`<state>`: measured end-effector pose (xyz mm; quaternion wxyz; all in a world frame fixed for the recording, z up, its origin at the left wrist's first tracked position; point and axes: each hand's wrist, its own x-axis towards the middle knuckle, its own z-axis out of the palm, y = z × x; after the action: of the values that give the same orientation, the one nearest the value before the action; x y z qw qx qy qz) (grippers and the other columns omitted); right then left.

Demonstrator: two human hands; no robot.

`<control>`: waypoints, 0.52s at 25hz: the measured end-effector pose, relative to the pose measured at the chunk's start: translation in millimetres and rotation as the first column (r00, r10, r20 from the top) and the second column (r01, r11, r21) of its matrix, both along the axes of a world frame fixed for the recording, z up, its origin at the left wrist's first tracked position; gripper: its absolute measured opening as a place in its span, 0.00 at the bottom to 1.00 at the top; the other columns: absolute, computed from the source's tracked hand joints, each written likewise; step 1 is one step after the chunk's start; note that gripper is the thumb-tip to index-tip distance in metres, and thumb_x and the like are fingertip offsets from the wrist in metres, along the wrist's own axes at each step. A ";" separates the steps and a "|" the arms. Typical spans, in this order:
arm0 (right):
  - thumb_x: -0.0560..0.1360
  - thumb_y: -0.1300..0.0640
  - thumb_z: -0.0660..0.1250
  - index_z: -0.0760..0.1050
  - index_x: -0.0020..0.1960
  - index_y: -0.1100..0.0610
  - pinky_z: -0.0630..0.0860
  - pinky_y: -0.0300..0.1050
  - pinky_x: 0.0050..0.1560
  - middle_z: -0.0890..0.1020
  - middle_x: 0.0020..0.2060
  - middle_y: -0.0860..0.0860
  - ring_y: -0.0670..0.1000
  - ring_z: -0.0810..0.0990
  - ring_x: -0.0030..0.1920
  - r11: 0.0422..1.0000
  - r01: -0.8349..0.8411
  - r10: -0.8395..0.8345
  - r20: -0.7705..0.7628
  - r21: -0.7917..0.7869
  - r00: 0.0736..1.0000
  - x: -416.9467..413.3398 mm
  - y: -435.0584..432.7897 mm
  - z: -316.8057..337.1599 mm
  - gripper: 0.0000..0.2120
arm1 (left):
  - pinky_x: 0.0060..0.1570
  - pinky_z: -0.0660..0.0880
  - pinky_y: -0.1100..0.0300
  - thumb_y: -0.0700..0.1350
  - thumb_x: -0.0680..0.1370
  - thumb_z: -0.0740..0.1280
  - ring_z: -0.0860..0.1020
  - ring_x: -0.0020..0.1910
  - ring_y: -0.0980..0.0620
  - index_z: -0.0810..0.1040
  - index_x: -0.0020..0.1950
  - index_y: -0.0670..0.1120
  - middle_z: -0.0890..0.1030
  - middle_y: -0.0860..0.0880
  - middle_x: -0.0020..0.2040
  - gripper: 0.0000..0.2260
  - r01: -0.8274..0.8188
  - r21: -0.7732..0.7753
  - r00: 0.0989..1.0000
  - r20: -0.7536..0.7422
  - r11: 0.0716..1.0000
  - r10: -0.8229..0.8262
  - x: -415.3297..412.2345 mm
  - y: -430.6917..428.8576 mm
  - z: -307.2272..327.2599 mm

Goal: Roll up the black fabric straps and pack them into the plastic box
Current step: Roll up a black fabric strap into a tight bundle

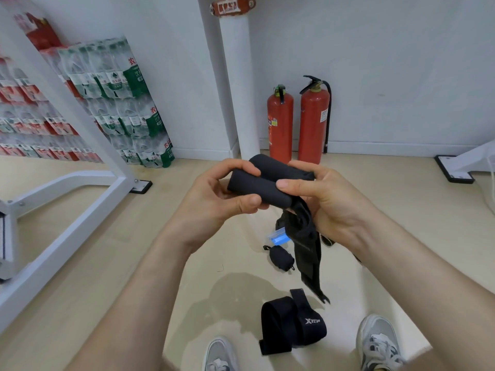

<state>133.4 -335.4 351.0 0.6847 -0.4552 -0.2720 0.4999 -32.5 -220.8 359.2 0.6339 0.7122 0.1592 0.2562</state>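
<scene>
Two smooth, padded black cylinders (267, 182) are gripped by left hand (214, 202) and right hand (329, 202); limp woven strap (306, 245) is seen hanging below.

The left hand (214, 194) and right hand (329, 199) are bare, with short, trimmed nails. At the bottom edge of the frame are a grey-and-white left sneaker (220, 354) and a matching right sneaker (376, 341) with white laces.

white "xtep" logo on black strap (289, 324) on the floor, red "农" on green bottled-water packs (126, 103)
</scene>
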 end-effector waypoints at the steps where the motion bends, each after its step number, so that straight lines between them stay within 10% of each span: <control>1: 0.65 0.67 0.72 0.74 0.64 0.69 0.81 0.42 0.38 0.82 0.51 0.62 0.54 0.85 0.41 1.000 -0.013 0.013 -0.017 -0.002 1.000 0.1 -1.1 0.0 0.27 | 0.45 0.79 0.60 0.40 0.66 0.78 0.85 0.42 0.46 0.81 0.48 0.53 0.85 0.48 0.43 0.14 -0.044 0.042 0.999 0.014 0.998 0.044 1.1 -1.1 0.6; 6: 0.74 0.72 0.66 0.73 0.64 0.71 0.79 0.46 0.38 0.81 0.47 0.63 0.58 0.82 0.41 0.999 0.029 -0.030 -0.061 -0.014 0.998 -4.3 0.0 -6.3 0.18 | 0.41 0.76 0.65 0.45 0.66 0.75 0.79 0.37 0.59 0.80 0.47 0.47 0.81 0.58 0.37 0.12 -0.131 0.170 0.990 -0.025 0.977 0.137 6.8 -5.6 -0.3; 13: 0.67 0.70 0.76 0.67 0.72 0.58 0.80 0.52 0.58 0.80 0.62 0.59 0.57 0.83 0.57 0.983 0.186 -0.186 -0.002 0.006 0.983 -8.5 6.4 -13.6 0.37 | 0.45 0.79 0.50 0.50 0.68 0.76 0.78 0.37 0.50 0.78 0.41 0.47 0.79 0.50 0.37 0.10 -0.254 0.111 0.966 -0.023 0.961 0.258 11.5 -8.5 -2.3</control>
<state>124.9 -329.0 337.3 0.7301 -0.4758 -0.2294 0.4334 -21.0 -229.3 356.9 0.5532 0.7233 0.2476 0.3309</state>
